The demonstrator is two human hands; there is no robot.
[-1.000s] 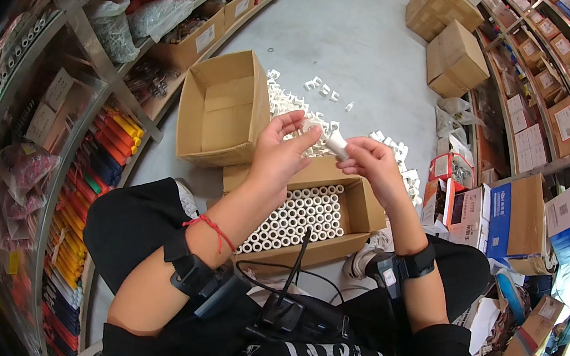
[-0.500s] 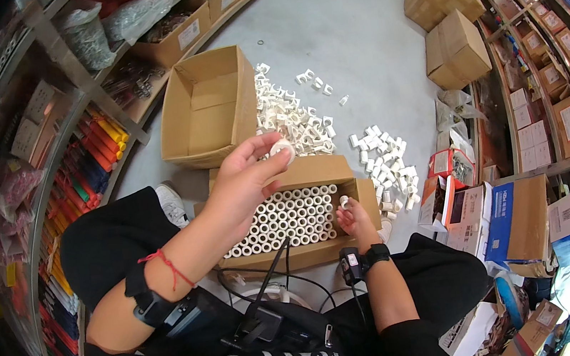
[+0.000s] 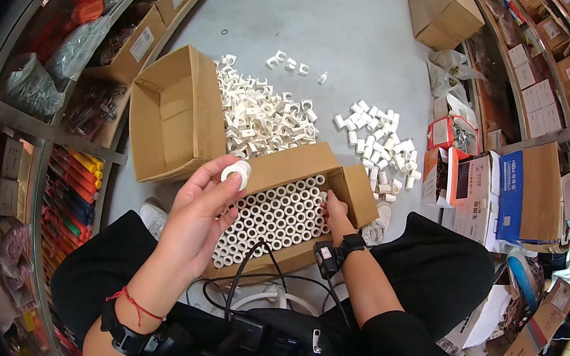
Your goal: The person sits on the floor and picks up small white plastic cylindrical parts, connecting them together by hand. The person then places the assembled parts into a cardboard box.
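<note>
Raised over the left part of the open cardboard box [image 3: 297, 164], my left hand [image 3: 193, 215] pinches a round white plastic pipe fitting [image 3: 236, 176] between thumb and fingers. Rows of white pipe couplings [image 3: 268, 216] stand on end in this box, their round openings facing up. My right hand [image 3: 337, 213] reaches inside its right end, fingers closed beside the last couplings of the rows. Its fingertips are at a white coupling [image 3: 323, 197], partly hidden by the fingers.
Behind lies a pile of white pipe clips [image 3: 266, 115], beside a tipped cardboard box [image 3: 168, 114]. Loose white couplings [image 3: 377, 140] lie on the floor at right. Stocked shelves [image 3: 43, 148] flank both sides. Black cables [image 3: 239, 267] cross before the box.
My right hand has lowered its coupling from above the box's right end to beside the rows. My left hand still holds its fitting. The whole view has shifted.
</note>
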